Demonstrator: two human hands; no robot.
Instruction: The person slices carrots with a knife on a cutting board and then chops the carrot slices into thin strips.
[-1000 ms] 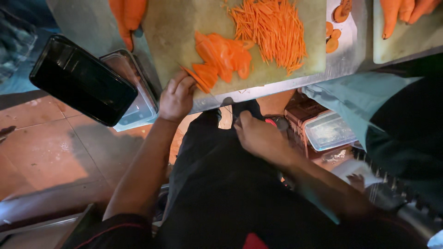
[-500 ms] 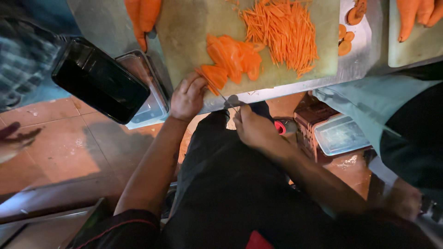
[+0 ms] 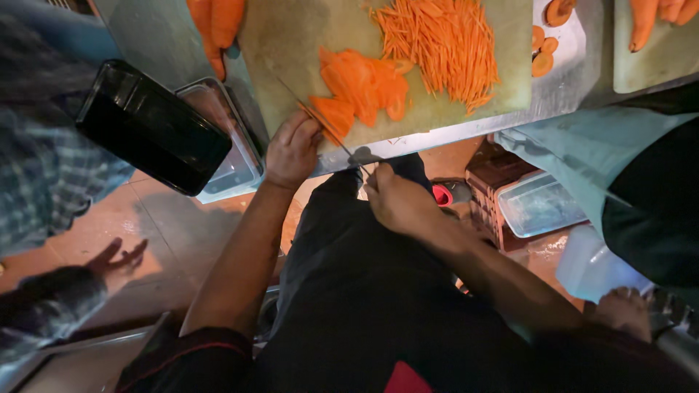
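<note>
Both bare forearms reach up from the bottom of the frame toward its middle. The left hand (image 3: pixel 293 149) sits left of centre, palm down, fingers curled and bunched together, knuckles raised, pressing downward. Its forearm runs long and nearly straight from the lower left. The right hand (image 3: pixel 397 198) lies just right of centre, closed in a tight fist-like grip, wrist bent slightly, its forearm angling down toward the lower right. The two hands are near each other but not touching.
</note>
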